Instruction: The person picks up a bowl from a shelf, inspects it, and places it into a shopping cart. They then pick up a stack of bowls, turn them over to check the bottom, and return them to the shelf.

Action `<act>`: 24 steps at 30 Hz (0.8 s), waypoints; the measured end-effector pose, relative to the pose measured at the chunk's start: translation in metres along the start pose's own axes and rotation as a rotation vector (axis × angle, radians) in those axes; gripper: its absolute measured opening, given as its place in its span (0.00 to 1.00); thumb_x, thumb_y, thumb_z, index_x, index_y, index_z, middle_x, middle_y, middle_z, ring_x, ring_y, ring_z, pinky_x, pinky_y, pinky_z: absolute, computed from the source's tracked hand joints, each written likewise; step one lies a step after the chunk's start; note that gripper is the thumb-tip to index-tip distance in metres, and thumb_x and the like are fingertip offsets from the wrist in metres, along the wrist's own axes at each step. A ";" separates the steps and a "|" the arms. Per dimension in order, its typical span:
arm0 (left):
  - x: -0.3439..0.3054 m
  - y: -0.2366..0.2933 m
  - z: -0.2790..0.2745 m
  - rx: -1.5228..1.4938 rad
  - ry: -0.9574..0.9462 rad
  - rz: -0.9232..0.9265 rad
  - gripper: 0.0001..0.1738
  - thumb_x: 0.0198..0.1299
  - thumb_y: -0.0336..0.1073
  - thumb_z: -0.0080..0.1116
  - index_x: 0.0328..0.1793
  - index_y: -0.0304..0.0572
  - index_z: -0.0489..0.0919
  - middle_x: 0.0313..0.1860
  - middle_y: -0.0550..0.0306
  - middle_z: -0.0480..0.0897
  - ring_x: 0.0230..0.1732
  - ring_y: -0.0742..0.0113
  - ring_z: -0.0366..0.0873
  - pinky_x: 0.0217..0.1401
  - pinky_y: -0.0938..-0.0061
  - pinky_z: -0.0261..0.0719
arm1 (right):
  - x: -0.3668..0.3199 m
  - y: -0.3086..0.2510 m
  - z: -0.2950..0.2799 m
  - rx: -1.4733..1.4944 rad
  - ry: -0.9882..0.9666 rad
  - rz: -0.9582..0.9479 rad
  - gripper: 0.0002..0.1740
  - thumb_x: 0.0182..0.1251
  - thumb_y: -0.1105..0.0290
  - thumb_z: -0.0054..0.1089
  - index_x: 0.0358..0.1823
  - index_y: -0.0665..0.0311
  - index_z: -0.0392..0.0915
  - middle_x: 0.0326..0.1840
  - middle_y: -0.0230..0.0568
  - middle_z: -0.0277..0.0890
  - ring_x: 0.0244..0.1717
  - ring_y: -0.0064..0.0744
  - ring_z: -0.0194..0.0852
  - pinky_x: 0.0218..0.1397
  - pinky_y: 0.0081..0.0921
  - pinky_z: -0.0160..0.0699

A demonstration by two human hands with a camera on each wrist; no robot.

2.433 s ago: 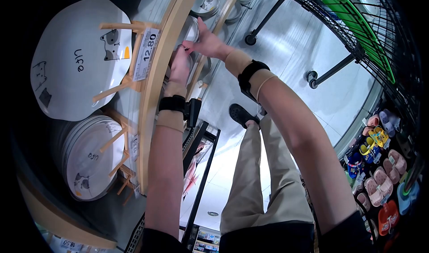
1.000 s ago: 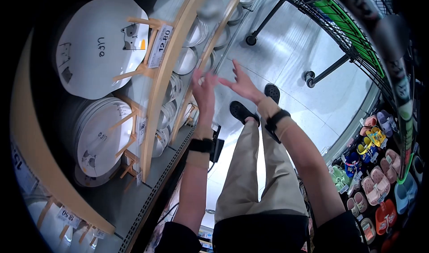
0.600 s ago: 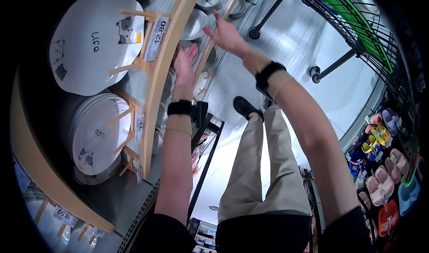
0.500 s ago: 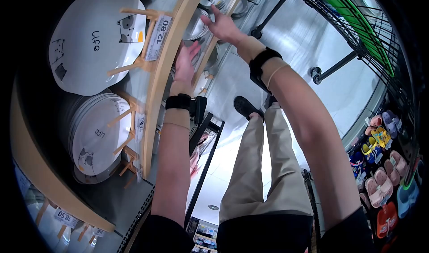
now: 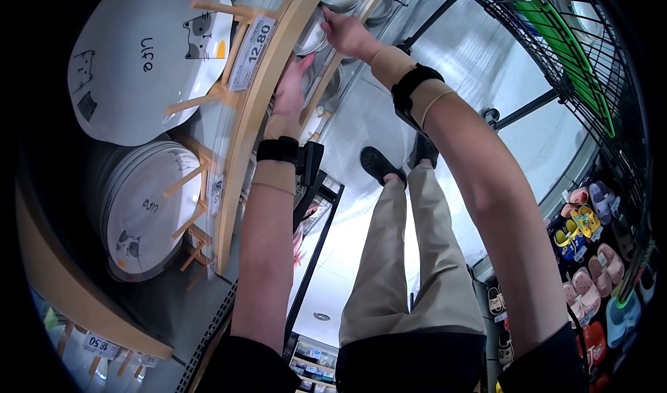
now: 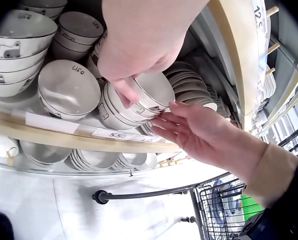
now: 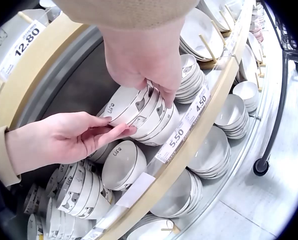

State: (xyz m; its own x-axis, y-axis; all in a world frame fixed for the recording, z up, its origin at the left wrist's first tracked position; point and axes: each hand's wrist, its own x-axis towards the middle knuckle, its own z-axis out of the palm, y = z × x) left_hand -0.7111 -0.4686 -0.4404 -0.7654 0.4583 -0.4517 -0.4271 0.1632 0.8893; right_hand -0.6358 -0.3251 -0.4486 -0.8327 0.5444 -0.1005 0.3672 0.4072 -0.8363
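Stacked white bowls with cat drawings lie tilted on the shelf, the front bowl (image 6: 156,90) (image 7: 121,104) between both hands. My left hand (image 5: 289,91) (image 6: 141,42) (image 7: 64,140) holds the near side of the stack, thumb near a rim and fingers along the outside. Across from it, my right hand (image 5: 351,37) (image 6: 209,135) (image 7: 144,62) grips the bowls, its fingertips at their rims. Part of the stack is hidden behind the hands.
Other bowls (image 6: 69,87) (image 7: 124,165) stand beside the stack, above a wooden shelf edge (image 6: 79,137) (image 7: 189,150) with price labels. Large plates (image 5: 149,60) sit on the upper shelf. A wire cart (image 5: 556,53) and shoes (image 5: 587,289) are at the right.
Both hands withdrew from the lower shelf, then returned to it. Over the last half second my right hand's fingers have closed in on the bowls, while my left hand has stayed close by.
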 end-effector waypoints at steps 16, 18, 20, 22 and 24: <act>-0.031 -0.008 -0.002 0.050 0.026 -0.013 0.27 0.72 0.39 0.47 0.70 0.31 0.59 0.59 0.44 0.74 0.51 0.55 0.82 0.54 0.69 0.81 | -0.058 0.013 -0.006 0.252 0.131 0.120 0.34 0.72 0.56 0.50 0.73 0.65 0.56 0.55 0.62 0.76 0.58 0.55 0.74 0.60 0.38 0.72; -0.065 -0.016 -0.004 0.048 0.064 -0.057 0.29 0.73 0.43 0.47 0.73 0.35 0.60 0.61 0.48 0.74 0.49 0.59 0.82 0.47 0.70 0.84 | -0.097 0.018 -0.011 0.272 0.092 0.154 0.33 0.71 0.59 0.51 0.73 0.64 0.57 0.59 0.60 0.74 0.61 0.50 0.74 0.61 0.35 0.72; -0.110 -0.014 -0.003 0.205 0.021 -0.044 0.27 0.72 0.42 0.49 0.71 0.35 0.64 0.56 0.49 0.78 0.48 0.60 0.83 0.44 0.70 0.84 | -0.151 0.020 -0.018 0.335 0.028 0.210 0.32 0.70 0.62 0.53 0.73 0.64 0.58 0.64 0.59 0.70 0.65 0.49 0.70 0.62 0.35 0.73; -0.152 -0.031 -0.012 0.316 -0.052 -0.091 0.25 0.71 0.41 0.50 0.68 0.34 0.68 0.52 0.50 0.80 0.48 0.62 0.83 0.44 0.71 0.84 | -0.211 0.028 -0.025 0.411 -0.010 0.292 0.31 0.70 0.64 0.53 0.72 0.64 0.59 0.66 0.59 0.68 0.67 0.50 0.67 0.63 0.37 0.73; -0.192 -0.050 -0.020 0.256 -0.116 -0.195 0.23 0.70 0.40 0.51 0.67 0.34 0.71 0.51 0.50 0.81 0.46 0.64 0.83 0.43 0.72 0.84 | -0.270 0.028 -0.046 0.426 -0.055 0.409 0.29 0.70 0.64 0.53 0.70 0.64 0.63 0.64 0.60 0.69 0.66 0.49 0.69 0.64 0.35 0.74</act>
State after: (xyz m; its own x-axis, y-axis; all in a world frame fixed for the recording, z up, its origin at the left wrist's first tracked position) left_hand -0.5524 -0.5824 -0.4000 -0.6152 0.4906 -0.6171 -0.4141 0.4650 0.7825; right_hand -0.3817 -0.4277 -0.4199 -0.6832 0.5519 -0.4782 0.4732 -0.1642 -0.8655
